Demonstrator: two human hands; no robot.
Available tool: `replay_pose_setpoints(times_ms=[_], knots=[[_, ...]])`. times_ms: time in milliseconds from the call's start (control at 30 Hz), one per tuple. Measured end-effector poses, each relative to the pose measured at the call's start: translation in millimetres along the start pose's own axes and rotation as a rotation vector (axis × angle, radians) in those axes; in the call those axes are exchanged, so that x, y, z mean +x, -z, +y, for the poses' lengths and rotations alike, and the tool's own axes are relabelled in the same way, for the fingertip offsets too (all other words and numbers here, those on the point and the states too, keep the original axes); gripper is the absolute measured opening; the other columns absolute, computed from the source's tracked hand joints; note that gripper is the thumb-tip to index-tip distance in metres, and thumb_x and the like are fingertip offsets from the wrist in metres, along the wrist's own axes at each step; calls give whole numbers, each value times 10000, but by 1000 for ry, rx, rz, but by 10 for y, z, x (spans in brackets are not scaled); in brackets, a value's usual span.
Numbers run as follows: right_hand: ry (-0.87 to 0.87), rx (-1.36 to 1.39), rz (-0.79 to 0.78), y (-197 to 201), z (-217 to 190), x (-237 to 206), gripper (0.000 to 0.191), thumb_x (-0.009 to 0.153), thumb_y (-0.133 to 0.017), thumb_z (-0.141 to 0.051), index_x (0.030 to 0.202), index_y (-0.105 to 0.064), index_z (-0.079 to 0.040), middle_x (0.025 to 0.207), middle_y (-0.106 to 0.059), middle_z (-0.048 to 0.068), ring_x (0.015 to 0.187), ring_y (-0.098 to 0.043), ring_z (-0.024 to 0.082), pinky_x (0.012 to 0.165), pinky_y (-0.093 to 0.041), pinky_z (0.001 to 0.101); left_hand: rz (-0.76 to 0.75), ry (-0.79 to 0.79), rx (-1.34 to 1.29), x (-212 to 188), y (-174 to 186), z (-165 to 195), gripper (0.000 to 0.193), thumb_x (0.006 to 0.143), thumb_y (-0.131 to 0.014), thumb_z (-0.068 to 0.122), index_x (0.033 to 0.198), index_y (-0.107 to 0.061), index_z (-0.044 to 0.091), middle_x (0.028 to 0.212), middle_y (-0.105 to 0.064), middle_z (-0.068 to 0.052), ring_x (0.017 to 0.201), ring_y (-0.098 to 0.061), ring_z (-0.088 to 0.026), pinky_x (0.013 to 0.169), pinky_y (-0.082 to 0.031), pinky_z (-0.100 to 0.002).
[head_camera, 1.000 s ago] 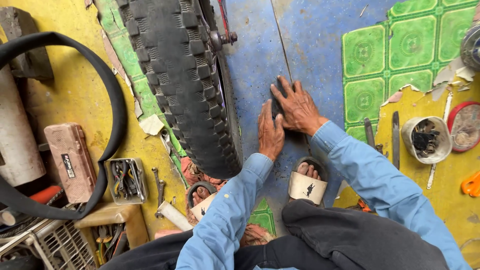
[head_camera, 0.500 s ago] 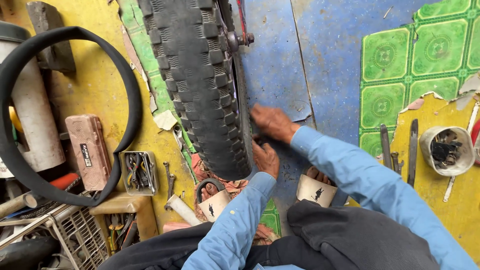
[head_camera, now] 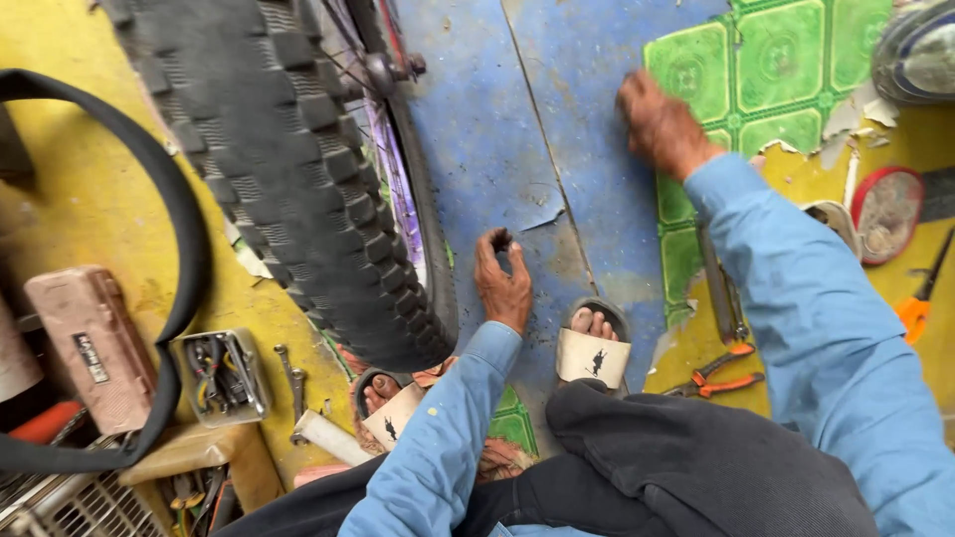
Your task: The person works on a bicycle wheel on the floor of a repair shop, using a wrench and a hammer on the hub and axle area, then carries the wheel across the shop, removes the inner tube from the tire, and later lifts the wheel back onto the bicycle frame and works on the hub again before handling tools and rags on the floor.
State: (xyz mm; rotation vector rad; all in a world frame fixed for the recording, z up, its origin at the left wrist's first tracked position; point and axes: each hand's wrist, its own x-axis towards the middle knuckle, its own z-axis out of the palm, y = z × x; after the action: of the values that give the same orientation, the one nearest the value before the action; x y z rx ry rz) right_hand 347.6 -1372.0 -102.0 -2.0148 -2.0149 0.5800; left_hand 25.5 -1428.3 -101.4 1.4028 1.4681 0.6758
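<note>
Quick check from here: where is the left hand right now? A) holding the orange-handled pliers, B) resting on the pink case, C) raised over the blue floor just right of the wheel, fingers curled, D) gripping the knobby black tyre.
C: the left hand is over the worn blue floor beside the knobby black rubber tyre, fingers curled, apparently not gripping the tyre.

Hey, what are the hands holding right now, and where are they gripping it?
Left hand pinches something small and dark at its fingertips; what it is cannot be told. Right hand looks empty, over the floor.
</note>
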Motion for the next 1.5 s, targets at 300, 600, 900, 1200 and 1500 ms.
replay_pose_setpoints(times_ms=[300,600,900,1200,1500], knots=[[85,-11,-189,-194,-774,-1260,691,828,-741,-109,1454,-451,-74,1184,-535,208,912,-648,412,677,-581,454,-91,-61,37,-115,4,21,144,954,-618,81,1064,-686,18,1023,-704,-171,955,-701,-335,864,-551,-416],[114,67,-167,-566,-612,-1414,205,880,-637,-57,1081,-596,-49,974,-639,157,838,-675,349,683,-582,431,-183,-18,14,-168,-40,-55,195,1009,-600,181,1094,-685,27,1080,-727,-172,957,-714,-317,867,-559,-405],[-141,472,39,-32,-1141,-849,102,1071,-603,-103,1095,-599,-4,848,-694,156,722,-682,257,635,-544,386,-422,345,-928,156,-156,275,717,1074,-431,516,1499,-447,-62,1424,-579,-210,1326,-564,-269,1178,-413,-397],[102,377,179,85,-1631,-556,161,964,-698,-76,1070,-624,19,911,-655,228,798,-663,382,676,-529,442,-538,557,-1223,225,-75,649,817,1116,-390,566,1668,-273,-25,1467,-474,-273,1263,-473,-282,1113,-402,-399],[-274,536,-63,1164,-944,-713,123,1118,-582,-146,1152,-620,-33,829,-666,87,719,-640,163,631,-531,338,-455,324,-839,513,58,972,719,1017,-486,535,1429,-536,-53,1271,-687,-212,1014,-735,-236,852,-618,-406]])
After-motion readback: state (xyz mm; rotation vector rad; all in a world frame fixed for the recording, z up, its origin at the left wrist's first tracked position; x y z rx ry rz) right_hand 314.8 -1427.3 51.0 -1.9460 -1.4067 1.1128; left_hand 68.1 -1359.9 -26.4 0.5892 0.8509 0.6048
